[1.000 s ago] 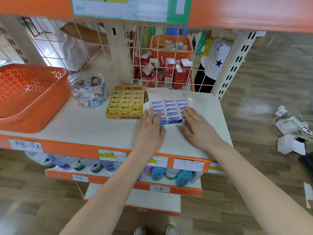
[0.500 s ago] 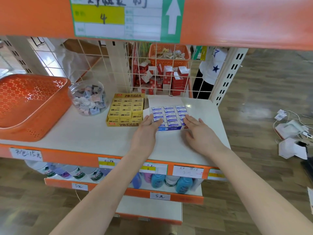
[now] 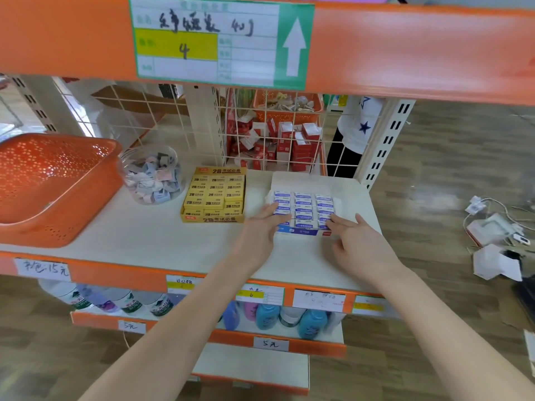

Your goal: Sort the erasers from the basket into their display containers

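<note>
A white-and-blue display box (image 3: 301, 231) full of blue-labelled erasers (image 3: 303, 204) lies on the white shelf (image 3: 150, 235), its lid folded back. My left hand (image 3: 259, 231) touches the box's front left corner with straight fingers. My right hand (image 3: 357, 240) touches the front right corner, fingers spread. A yellow box of 2B erasers (image 3: 214, 195) sits to the left of it. Further left stands a clear jar of mixed erasers (image 3: 152, 176). The orange basket (image 3: 49, 183) is at the far left; its inside shows no erasers.
An orange shelf edge with a price sign (image 3: 220, 41) hangs overhead. Behind a wire grid (image 3: 272, 134) are red boxes and another orange basket. A person (image 3: 351, 131) stands behind the rack. Bottles fill the lower shelf (image 3: 269, 316). Paper and cables lie on the floor at right.
The view has tilted up, showing the sign overhead. Both hands have slid back from on top of the blue erasers to the box's front corners.
</note>
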